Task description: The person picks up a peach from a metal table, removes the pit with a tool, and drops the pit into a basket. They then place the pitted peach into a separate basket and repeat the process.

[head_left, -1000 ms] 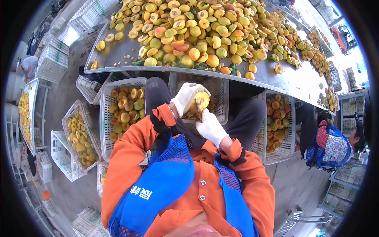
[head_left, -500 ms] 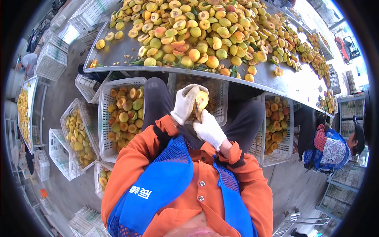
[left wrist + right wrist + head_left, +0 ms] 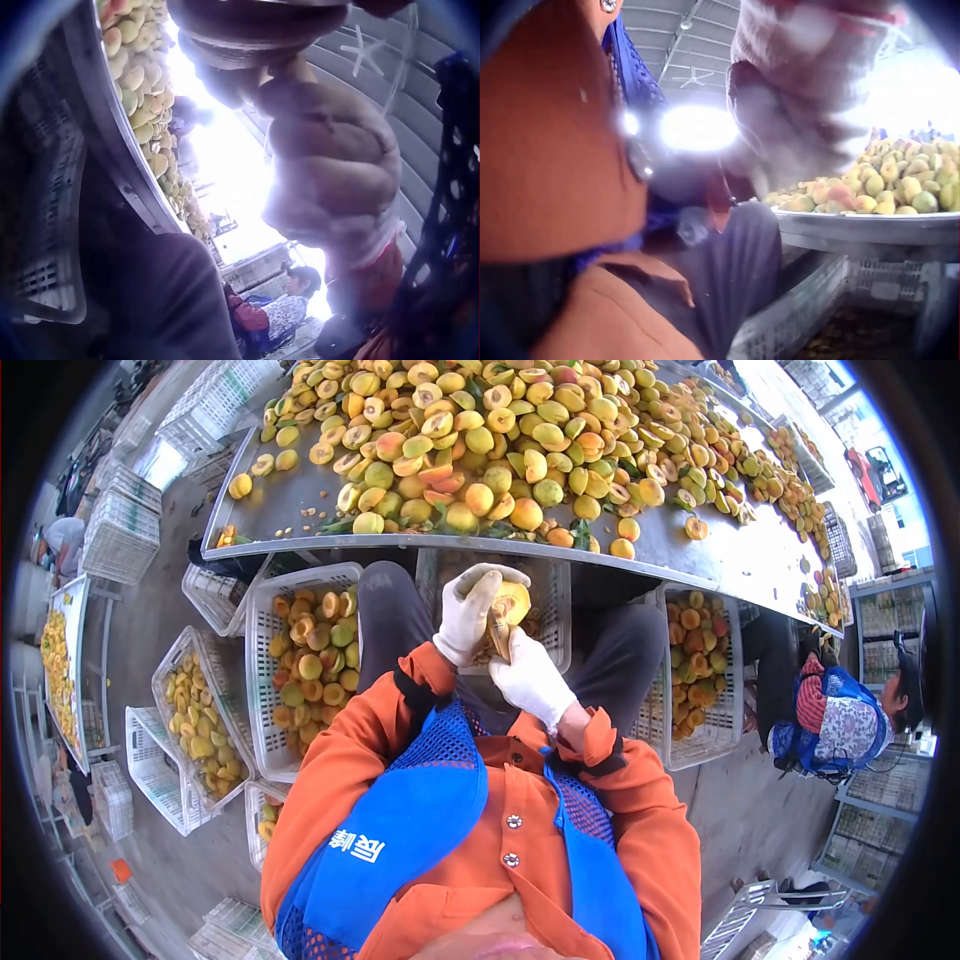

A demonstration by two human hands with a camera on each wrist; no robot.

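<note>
My left hand (image 3: 468,612), in a white glove, grips a yellow peach (image 3: 516,601) in front of my lap, just below the metal table's edge (image 3: 420,544). My right hand (image 3: 530,680), also gloved, is curled around a small brownish knife-like tool (image 3: 497,632) whose tip rests against the peach's underside. In the left wrist view a gloved fist (image 3: 330,165) with a red cuff fills the middle. The right wrist view shows a blurred gloved hand (image 3: 802,90) at the top.
A large pile of whole and halved peaches (image 3: 500,430) covers the table. White crates of fruit stand under it on the left (image 3: 300,650) and right (image 3: 700,660), with one (image 3: 545,610) behind my hands. Another person (image 3: 835,720) sits at the right.
Both hands have lifted slightly toward the table edge. The left hand has turned the peach, and the tool now sits closer under it.
</note>
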